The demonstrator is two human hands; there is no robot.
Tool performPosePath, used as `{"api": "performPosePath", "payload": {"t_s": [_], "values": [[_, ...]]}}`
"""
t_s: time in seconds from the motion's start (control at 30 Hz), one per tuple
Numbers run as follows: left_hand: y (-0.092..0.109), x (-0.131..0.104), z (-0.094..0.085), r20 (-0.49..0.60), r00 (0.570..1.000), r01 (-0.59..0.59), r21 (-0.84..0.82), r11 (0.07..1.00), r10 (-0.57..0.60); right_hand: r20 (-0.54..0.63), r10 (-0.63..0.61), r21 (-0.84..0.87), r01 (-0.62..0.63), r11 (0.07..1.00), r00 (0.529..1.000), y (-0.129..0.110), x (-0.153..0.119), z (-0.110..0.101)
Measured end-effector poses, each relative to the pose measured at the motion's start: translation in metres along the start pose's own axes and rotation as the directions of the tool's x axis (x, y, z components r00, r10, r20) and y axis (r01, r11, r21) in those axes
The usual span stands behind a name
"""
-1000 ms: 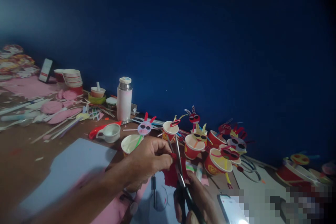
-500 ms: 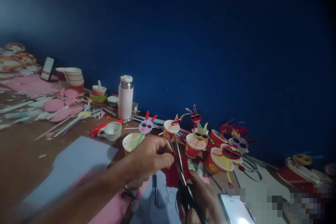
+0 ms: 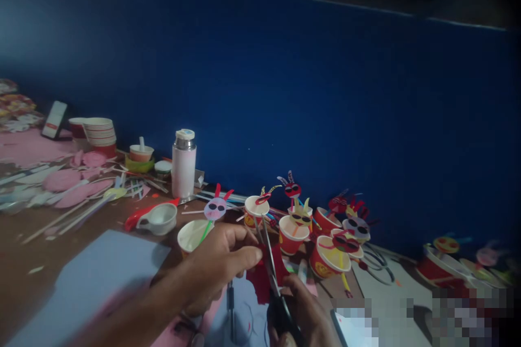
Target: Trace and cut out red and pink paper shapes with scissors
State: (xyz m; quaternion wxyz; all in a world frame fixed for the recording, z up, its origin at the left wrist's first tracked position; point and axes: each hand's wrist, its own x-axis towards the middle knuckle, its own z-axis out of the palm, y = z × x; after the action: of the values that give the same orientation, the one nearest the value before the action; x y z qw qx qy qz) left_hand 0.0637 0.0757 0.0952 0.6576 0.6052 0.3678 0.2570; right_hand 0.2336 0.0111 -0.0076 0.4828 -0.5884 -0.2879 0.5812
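Observation:
My left hand [image 3: 228, 255] pinches a dark red piece of paper [image 3: 260, 280] between thumb and fingers. In my right hand [image 3: 303, 309] are scissors [image 3: 268, 263] with dark handles, their blades pointing up and slightly parted beside my left thumb, across the red paper. Part of the red sheet shows on both sides of the blades. Just behind my hands stands a paper cup [image 3: 194, 234] with a pale round face [image 3: 215, 209] on a green stem.
Several red cups with paper faces [image 3: 293, 233] stand behind and to the right. A flask [image 3: 184, 165], a white cup [image 3: 161, 219], pink paper pieces [image 3: 63, 179] and stacked cups [image 3: 100, 133] are left. Blue-grey sheet [image 3: 101, 265] lies front left; a phone [image 3: 354, 328] lies front right.
The view has shifted, so the table's things appear lower and further left. Both hands still hold the red paper and scissors; the blades look slightly less tilted across the paper.

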Motion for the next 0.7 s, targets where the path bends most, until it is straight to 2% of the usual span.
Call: {"api": "performPosePath", "payload": {"t_s": [0.07,0.2,0.43,0.57,0.7], "values": [[0.001,-0.001,0.002,0.013,0.999,-0.039,-0.021,0.999,0.039,0.004,0.03,0.038,-0.03,0.999,1.0,-0.002,0.002,0.001],[-0.003,-0.004,0.007,0.038,0.994,-0.103,-0.042,0.994,0.105,0.01,-0.058,0.093,0.057,0.994,0.998,-0.004,-0.004,0.001],[-0.007,-0.005,0.012,-0.042,0.991,-0.125,-0.041,0.991,0.123,0.06,-0.074,0.053,0.071,0.996,0.995,0.005,0.001,-0.004],[-0.003,-0.004,0.009,-0.013,0.989,-0.149,-0.051,0.988,0.149,0.035,-0.147,-0.008,0.147,0.989,0.989,0.011,0.005,-0.005],[-0.003,-0.004,0.007,0.016,0.987,-0.16,-0.024,0.987,0.16,0.039,-0.118,-0.017,0.119,0.993,0.992,0.01,0.003,0.0]]}}
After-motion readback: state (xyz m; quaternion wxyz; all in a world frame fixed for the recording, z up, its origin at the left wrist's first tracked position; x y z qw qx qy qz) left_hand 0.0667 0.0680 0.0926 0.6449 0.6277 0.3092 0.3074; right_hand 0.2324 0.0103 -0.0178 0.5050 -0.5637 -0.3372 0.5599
